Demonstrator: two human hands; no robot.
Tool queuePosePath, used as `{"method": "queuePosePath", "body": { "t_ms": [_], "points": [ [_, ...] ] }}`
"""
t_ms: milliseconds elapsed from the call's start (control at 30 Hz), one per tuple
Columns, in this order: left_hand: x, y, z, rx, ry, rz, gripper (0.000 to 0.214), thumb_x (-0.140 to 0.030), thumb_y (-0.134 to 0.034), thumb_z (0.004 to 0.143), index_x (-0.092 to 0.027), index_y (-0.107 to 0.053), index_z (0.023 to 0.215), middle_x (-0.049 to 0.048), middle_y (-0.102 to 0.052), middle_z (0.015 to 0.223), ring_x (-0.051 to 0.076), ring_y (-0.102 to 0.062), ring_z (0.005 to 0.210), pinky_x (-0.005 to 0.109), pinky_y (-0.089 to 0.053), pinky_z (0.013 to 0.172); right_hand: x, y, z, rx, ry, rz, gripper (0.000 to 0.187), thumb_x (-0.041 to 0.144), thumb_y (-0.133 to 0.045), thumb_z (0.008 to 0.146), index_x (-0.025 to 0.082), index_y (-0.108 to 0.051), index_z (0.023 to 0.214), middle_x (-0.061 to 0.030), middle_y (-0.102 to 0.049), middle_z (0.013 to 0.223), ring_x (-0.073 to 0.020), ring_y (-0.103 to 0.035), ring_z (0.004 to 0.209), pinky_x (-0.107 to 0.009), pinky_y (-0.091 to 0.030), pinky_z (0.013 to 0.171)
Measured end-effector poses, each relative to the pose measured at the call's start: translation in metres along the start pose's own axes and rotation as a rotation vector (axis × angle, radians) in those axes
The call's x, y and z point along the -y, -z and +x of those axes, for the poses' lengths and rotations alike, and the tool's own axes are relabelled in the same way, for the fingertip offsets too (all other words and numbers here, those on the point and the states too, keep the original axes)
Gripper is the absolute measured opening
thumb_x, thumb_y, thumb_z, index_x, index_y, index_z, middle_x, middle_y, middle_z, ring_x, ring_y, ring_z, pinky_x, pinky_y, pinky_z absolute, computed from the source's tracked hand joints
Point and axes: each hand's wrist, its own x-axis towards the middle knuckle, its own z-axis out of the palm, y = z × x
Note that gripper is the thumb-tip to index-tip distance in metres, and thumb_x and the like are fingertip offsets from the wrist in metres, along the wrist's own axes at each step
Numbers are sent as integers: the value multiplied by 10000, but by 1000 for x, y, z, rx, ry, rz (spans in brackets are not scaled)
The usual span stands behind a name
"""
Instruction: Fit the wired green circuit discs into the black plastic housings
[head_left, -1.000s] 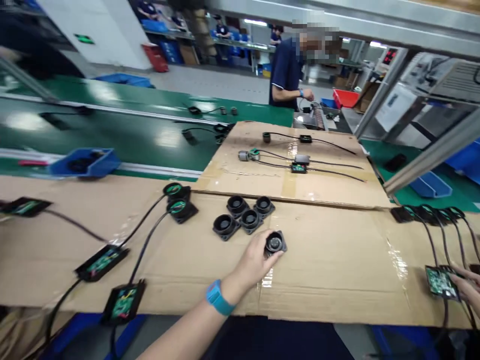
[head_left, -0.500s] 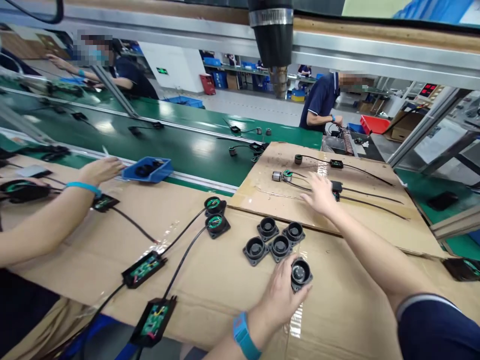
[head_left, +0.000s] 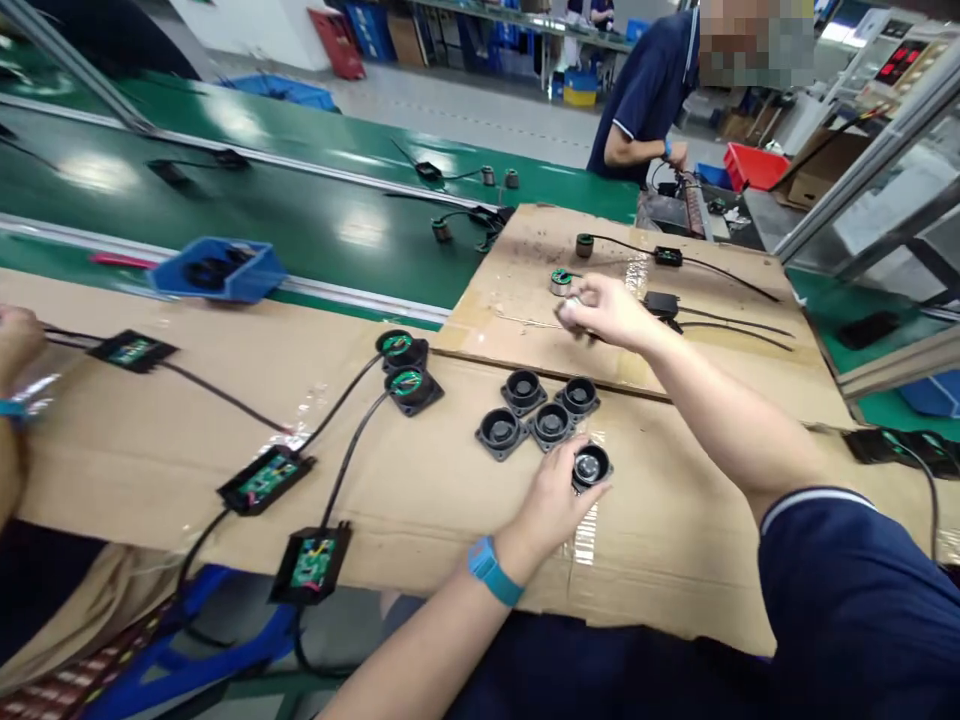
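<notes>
My left hand (head_left: 551, 500) grips a black square-flanged housing (head_left: 591, 466) with a round cup, just above or on the cardboard. Several matching black housings (head_left: 553, 424) lie together beyond it. My right hand (head_left: 611, 312), reaching over the raised cardboard sheet, has its fingers closed on a small silver cylinder (head_left: 574, 314), blurred and partly covered by the fingers. Close by stands another silver cylinder (head_left: 560, 283) with a green circuit board on top. Near the right wrist lie black cable boxes (head_left: 661, 304) with trailing cables.
Two housings with green boards (head_left: 409, 385) are wired to open black boxes (head_left: 311, 565) at the left. A blue bin (head_left: 217, 270) sits by the green conveyor (head_left: 330, 225). A co-worker's hand (head_left: 19, 335) is at the left edge; another person (head_left: 649, 95) stands beyond.
My right hand has moved from open above the cables to closed around a silver cylinder. My left hand keeps its housing. The view has tilted down; the co-worker's hand at left has drawn back.
</notes>
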Motion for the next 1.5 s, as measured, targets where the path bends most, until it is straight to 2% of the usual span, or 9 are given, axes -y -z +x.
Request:
{"method": "queuePosePath", "body": {
  "t_ms": [133, 200, 300, 500, 733, 833, 967, 1167, 1500],
  "points": [
    [0, -2, -1, -20, 14, -19, 613, -293, -813, 798, -207, -488, 1311, 157, -615, 1328, 312, -592, 1269, 529, -473, 1098, -5, 30, -138, 150, -353, -40, 249, 331, -623, 826, 130, -678, 963, -47, -688, 701, -143, -588, 477, -234, -420, 438],
    [1, -3, -1, -31, 15, -30, 646, -320, -843, 762, -205, -483, 1286, 168, -598, 1356, 321, -582, 1289, 530, -471, 1095, -17, 23, -188, 146, -511, -186, 235, 321, -664, 801, 151, -668, 963, -40, -700, 702, -141, -579, 444, -241, -405, 428],
    [2, -6, -1, -19, -1, -23, 646, -330, -832, 767, -208, -462, 1283, 175, -564, 1411, 316, -551, 1334, 518, -451, 1118, -36, -10, -223, 162, -561, -359, 222, 359, -724, 803, 166, -648, 884, -74, -721, 760, -178, -629, 531, -267, -440, 504],
    [-5, -5, -4, 2, 21, 62, 564, -369, -734, 851, -212, -468, 1323, 141, -611, 1330, 290, -603, 1254, 486, -474, 1079, -51, -50, -217, -55, -393, -344, 266, 396, -725, 897, 158, -692, 1010, -127, -748, 971, -252, -710, 904, -309, -526, 775],
    [-10, -10, -15, -32, 88, 71, 530, -410, -683, 874, -199, -462, 1307, 140, -632, 1273, 292, -646, 1165, 485, -521, 1000, -61, -39, -240, 71, 52, -247, 491, 205, -791, 805, 177, -665, 1278, -133, -673, 1293, -272, -614, 1233, -390, -453, 1090],
    [-8, -14, -21, -48, 49, 101, 538, -408, -676, 882, -186, -453, 1319, 164, -603, 1325, 309, -602, 1244, 519, -488, 1057, -71, -51, -244, -103, -109, -257, 391, 297, -821, 803, 172, -713, 1158, -133, -717, 1150, -282, -670, 1098, -400, -514, 1000],
    [-6, -14, -22, -107, 15, 102, 519, -373, -700, 873, -186, -481, 1304, 166, -585, 1360, 309, -568, 1295, 522, -454, 1106, -78, -75, -245, -309, -194, -264, 487, 419, -852, 771, 153, -692, 1146, -145, -699, 1101, -285, -664, 1051, -400, -537, 952],
    [-8, -13, -21, -110, 74, 68, 582, -362, -760, 819, -191, -488, 1304, 147, -614, 1308, 308, -592, 1250, 509, -468, 1084, -82, -80, -251, -254, -106, -288, 579, 346, -799, 830, 151, -589, 1334, -167, -646, 1290, -292, -610, 1209, -441, -493, 1051],
    [-8, -13, -21, -135, 90, 20, 557, -342, -791, 799, -199, -532, 1272, 134, -643, 1297, 308, -611, 1234, 513, -479, 1075, -69, -74, -247, -352, -67, -342, 437, 302, -732, 839, 135, -672, 1238, -135, -732, 1089, -260, -698, 964, -406, -563, 912]
  ]
}}
